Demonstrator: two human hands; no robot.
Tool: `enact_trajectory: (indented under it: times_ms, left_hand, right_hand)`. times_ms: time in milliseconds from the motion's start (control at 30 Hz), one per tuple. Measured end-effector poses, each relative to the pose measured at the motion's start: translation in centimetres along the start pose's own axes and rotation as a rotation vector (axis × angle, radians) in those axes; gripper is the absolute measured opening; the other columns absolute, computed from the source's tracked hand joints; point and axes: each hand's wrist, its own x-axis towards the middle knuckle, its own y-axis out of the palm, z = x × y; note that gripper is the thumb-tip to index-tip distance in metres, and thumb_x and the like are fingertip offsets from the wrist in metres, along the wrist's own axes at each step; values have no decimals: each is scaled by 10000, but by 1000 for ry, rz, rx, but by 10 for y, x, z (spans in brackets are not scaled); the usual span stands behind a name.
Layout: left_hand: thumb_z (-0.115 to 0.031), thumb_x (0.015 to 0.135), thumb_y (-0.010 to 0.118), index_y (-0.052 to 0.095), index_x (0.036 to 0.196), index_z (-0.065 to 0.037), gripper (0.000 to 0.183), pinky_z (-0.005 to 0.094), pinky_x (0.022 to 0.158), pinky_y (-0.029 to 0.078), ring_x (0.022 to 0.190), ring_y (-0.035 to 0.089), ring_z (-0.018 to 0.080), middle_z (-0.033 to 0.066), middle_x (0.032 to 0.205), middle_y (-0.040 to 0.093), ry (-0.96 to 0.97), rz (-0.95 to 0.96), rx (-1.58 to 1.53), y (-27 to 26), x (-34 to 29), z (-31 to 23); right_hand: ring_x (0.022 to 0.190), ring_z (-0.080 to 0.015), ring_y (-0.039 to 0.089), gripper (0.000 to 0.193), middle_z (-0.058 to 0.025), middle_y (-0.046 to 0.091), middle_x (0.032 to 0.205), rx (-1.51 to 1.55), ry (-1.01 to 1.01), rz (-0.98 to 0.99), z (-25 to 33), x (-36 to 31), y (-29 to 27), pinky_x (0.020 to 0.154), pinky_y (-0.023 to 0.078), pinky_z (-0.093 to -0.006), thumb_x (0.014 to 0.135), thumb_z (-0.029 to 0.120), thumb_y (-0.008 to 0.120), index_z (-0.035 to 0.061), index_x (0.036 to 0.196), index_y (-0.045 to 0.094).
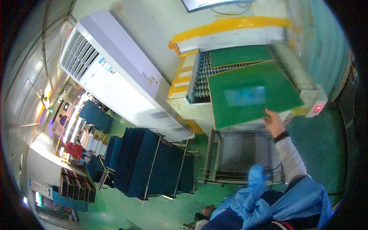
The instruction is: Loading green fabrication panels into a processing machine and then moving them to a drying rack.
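My right hand grips the near right edge of a large flat green board with a thin light-brown rim. The thumb lies on top and the other fingers are mostly hidden beneath. The board is tilted across the near end of a roller conveyor, partly over its rollers. Just beyond it, a second green board lies on the rollers; a wedge-shaped gap shows between the two. Low in the picture, close to my body, is my left hand, near a dark metal frame; its fingers are too unclear to make out.
Under the conveyor's near end stands a metal rack with slotted sides. Left of it is a rack of dark upright panels. A tall white air conditioner stands by the wall. A person in red is far left.
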Motion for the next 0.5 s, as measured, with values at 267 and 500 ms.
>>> enact_trajectory:
  times_ms: [267,500]
  left_hand:
    - [-240,667,596,495,908,-50,323,396,651,421,745,506,305,137,820,521,-509,154,65,-27,-120,126]
    - [-264,673,582,519,897,-71,303,398,633,430,739,528,291,126,841,542,-994,393,411,-94,-306,263]
  right_hand:
    - [574,-152,422,187,-22,420,594,101,128,-1,-32,33,3,585,404,-297,721,138,610,99,639,446]
    - [606,-174,453,145,-37,458,649,450,436,-34,-19,41,16,626,450,-336,728,135,601,78,692,472]
